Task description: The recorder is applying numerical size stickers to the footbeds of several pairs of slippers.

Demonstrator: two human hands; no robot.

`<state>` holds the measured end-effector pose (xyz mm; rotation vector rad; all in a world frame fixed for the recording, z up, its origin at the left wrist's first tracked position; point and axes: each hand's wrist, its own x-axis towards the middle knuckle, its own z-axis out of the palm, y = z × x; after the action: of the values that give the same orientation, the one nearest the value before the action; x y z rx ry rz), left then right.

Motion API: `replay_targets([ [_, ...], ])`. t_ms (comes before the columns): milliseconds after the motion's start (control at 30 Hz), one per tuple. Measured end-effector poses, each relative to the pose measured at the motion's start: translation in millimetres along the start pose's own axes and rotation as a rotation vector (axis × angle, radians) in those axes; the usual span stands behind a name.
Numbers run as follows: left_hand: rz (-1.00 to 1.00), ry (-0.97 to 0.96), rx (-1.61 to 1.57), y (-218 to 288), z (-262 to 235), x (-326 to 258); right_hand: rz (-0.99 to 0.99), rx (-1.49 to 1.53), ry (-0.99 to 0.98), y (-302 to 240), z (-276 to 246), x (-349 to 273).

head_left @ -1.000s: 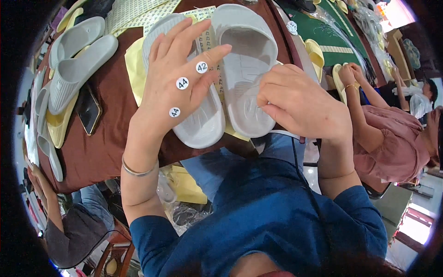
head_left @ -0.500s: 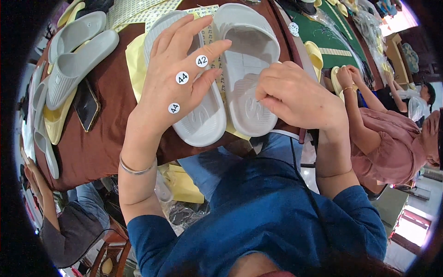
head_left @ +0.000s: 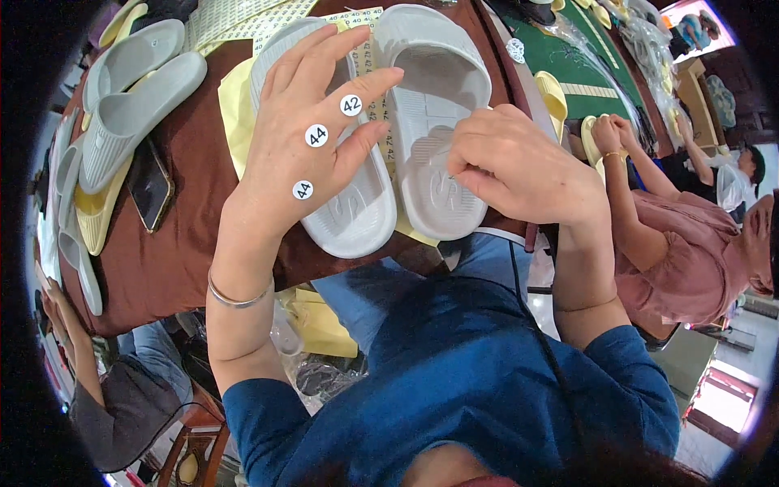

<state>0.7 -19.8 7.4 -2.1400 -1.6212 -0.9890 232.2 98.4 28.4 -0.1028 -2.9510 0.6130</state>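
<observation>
Two light grey slide slippers lie side by side before me, a left one (head_left: 350, 217) and a right one (head_left: 440, 191). My left hand (head_left: 280, 158) is over the left slipper's strap, fingers spread and thumb out. On its back are several small round white stickers (head_left: 316, 135) with printed sizes. My right hand (head_left: 526, 169) hovers by the right slipper's heel area, its fingers curled and thumb pressed to the index finger. Whatever that pinch may hold is too small to make out. A pale printed sticker sheet (head_left: 364, 49) lies partly under the slippers.
More grey slippers (head_left: 144, 114) and a yellow one are piled at the left beside a dark phone (head_left: 152, 188). Further sticker sheets (head_left: 223, 31) lie at the back, yellow paper (head_left: 233, 114) beside the left slipper. Co-workers' hands (head_left: 610, 135) are at the right, near yellow slippers (head_left: 551, 94).
Both of my hands keep nearly the same pose and place over the slippers. At the far upper right, another person shows more plainly.
</observation>
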Motion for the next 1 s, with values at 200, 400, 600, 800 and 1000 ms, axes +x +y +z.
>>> replay_targets([
  [200,0.002,0.011,-0.009,0.0,0.2,0.3,-0.002,-0.014,0.012,0.1,0.6,0.8],
  [400,-0.002,0.005,-0.003,-0.5,-0.1,-0.8,0.009,-0.047,0.011,-0.3,2.8,3.3],
  [600,-0.003,0.003,-0.009,-0.6,-0.9,0.2,0.005,-0.069,0.019,-2.1,2.7,4.5],
  [800,-0.009,-0.002,-0.009,0.1,-1.7,0.2,-0.009,0.007,0.053,1.3,-0.9,1.4],
  [1000,-0.019,-0.035,-0.003,0.3,-2.8,-0.5,0.001,0.025,0.006,1.5,-5.4,-1.0],
])
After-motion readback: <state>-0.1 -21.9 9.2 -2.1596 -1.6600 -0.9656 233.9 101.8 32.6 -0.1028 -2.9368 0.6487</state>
